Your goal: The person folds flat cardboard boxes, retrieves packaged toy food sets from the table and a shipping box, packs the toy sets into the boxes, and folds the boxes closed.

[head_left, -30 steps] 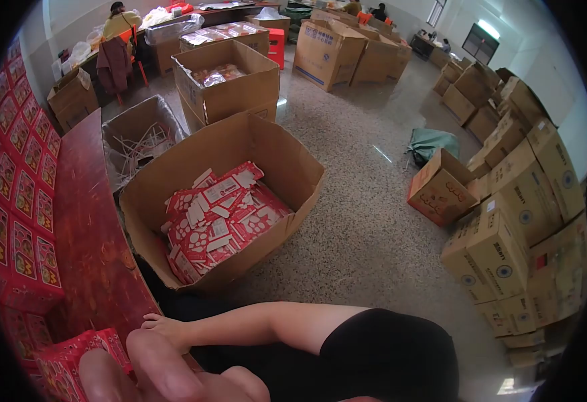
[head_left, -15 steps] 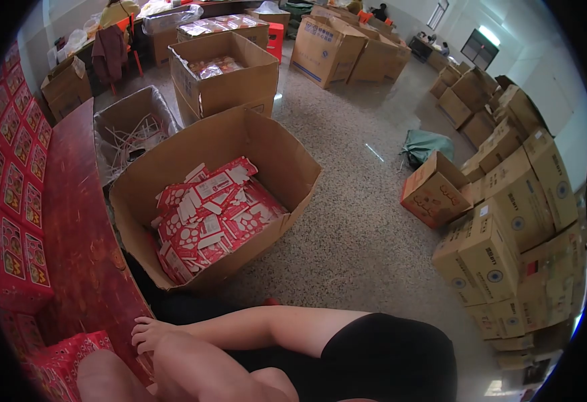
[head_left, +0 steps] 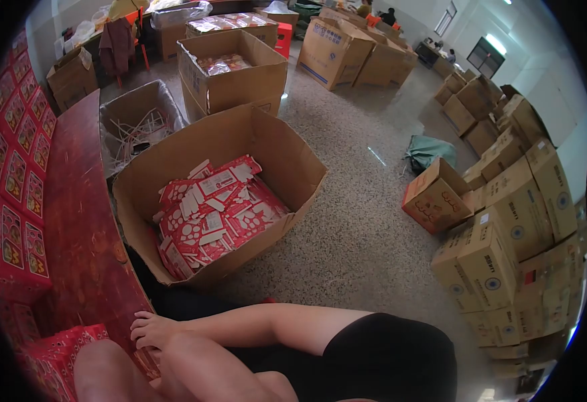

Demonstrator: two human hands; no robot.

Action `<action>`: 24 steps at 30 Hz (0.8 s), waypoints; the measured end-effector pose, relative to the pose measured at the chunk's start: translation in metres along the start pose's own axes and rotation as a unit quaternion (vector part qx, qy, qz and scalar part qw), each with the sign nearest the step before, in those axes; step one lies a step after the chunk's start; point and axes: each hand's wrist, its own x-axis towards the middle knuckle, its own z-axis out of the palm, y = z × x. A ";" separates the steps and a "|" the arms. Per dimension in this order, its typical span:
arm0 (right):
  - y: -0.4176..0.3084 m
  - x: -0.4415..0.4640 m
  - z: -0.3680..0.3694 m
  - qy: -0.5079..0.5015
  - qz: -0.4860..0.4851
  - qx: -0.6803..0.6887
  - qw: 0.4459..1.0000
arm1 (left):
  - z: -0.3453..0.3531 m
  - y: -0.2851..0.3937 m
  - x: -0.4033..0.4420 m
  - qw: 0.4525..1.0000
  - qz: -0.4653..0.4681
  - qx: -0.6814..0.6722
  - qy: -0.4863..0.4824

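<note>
My right hand [head_left: 151, 331] is at the edge of the dark red table [head_left: 82, 221], at the end of the bare arm that comes out of a black sleeve. Its fingers are spread and nothing can be made out in its grip. Bare skin close to the camera fills the bottom left and hides what lies under it; the fingers of my left hand cannot be made out there. Beside it, at the lower left, is a shiny red patterned package [head_left: 62, 358]. A large open carton [head_left: 293, 157] beside the table holds a heap of flat red and white printed card pieces [head_left: 216, 208].
Red printed boxes [head_left: 15, 174] are stacked along the left. Behind the large carton stand a lined bin with white strips [head_left: 143, 127] and another open carton [head_left: 240, 87]. Stacked brown cartons [head_left: 488, 261] line the right, near a green sack [head_left: 431, 151]. People sit far back.
My right hand has shifted slightly left along the table edge, and its fingers show more clearly. The skin close to the camera has moved. The view has tilted a little.
</note>
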 end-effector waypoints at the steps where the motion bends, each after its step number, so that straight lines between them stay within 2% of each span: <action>1: 0.001 -0.001 0.001 0.000 -0.003 -0.002 1.000 | 0.000 0.000 0.001 1.000 0.001 0.000 0.001; 9: -0.005 0.002 -0.011 -0.041 0.018 0.010 0.999 | -0.002 -0.001 -0.002 1.000 0.005 -0.007 0.009; 24: -0.009 0.003 -0.016 -0.050 0.032 0.017 0.998 | -0.008 -0.001 -0.004 1.000 0.010 -0.021 0.018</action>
